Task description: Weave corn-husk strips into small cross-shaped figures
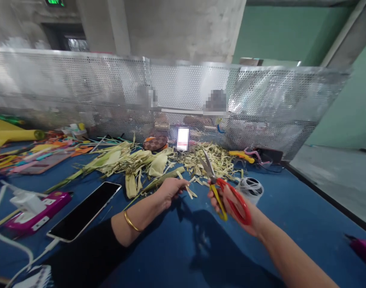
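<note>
My left hand (170, 192) is closed, pinching thin pale strips of corn husk (190, 193) between thumb and fingers just over the table. A pair of scissors (212, 179) with red and yellow handles is gripped in my right hand (227, 199), its blades apart and pointing up and away from me. Open space lies between the blades and the held strips. Beyond my left hand spreads a heap of larger corn husks (132, 162). Behind the scissors is a pile of cut husk shreds (211, 160). A tub of white cord-like material (250, 190) stands right beside my right hand.
A phone (85, 210) on a charging cable and a purple power strip (39, 212) lie at left. Colourful strips (42, 154) cover the far left. A lit screen (183, 138) leans by the perforated metal partition (111, 88). Another purple-handled tool (363, 250) lies at right.
</note>
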The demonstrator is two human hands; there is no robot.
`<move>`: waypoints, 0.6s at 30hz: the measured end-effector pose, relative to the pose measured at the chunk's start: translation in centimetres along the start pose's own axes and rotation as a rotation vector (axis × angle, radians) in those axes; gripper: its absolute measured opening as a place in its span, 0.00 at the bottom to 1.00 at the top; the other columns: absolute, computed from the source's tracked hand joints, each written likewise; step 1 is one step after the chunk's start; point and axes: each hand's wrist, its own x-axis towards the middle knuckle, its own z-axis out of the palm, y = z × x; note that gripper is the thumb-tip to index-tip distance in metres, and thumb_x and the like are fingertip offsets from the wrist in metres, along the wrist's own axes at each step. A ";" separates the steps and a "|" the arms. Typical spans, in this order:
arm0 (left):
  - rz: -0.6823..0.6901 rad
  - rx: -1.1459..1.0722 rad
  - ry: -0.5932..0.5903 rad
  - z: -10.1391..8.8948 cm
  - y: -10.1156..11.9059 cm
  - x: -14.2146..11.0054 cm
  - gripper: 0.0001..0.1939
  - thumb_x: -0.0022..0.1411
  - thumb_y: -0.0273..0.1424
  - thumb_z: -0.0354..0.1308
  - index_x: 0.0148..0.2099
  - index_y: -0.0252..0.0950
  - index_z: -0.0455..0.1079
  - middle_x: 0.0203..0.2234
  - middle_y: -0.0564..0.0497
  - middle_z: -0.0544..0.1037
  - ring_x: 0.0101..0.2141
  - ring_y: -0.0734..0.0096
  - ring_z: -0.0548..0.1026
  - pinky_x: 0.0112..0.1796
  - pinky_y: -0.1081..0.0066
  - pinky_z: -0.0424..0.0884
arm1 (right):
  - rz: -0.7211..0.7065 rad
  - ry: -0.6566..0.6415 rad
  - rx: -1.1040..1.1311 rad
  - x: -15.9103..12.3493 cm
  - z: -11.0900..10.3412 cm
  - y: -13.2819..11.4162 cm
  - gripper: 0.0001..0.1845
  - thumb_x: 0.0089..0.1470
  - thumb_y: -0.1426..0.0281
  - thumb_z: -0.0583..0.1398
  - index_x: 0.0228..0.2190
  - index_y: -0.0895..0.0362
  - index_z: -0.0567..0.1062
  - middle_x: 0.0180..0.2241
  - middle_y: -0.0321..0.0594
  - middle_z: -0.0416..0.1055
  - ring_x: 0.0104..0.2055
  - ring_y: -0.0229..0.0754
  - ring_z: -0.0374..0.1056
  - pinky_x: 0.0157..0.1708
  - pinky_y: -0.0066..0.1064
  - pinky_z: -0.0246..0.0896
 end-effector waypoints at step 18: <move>0.071 -0.077 0.119 -0.5 -0.4 1.1 0.10 0.45 0.32 0.62 0.20 0.33 0.65 0.12 0.57 0.62 0.16 0.82 0.57 0.19 0.76 0.48 | 0.281 -0.056 -0.317 -0.8 -0.3 1.2 0.36 0.39 0.43 0.63 0.40 0.57 0.70 0.26 0.34 0.65 0.19 0.30 0.59 0.13 0.21 0.53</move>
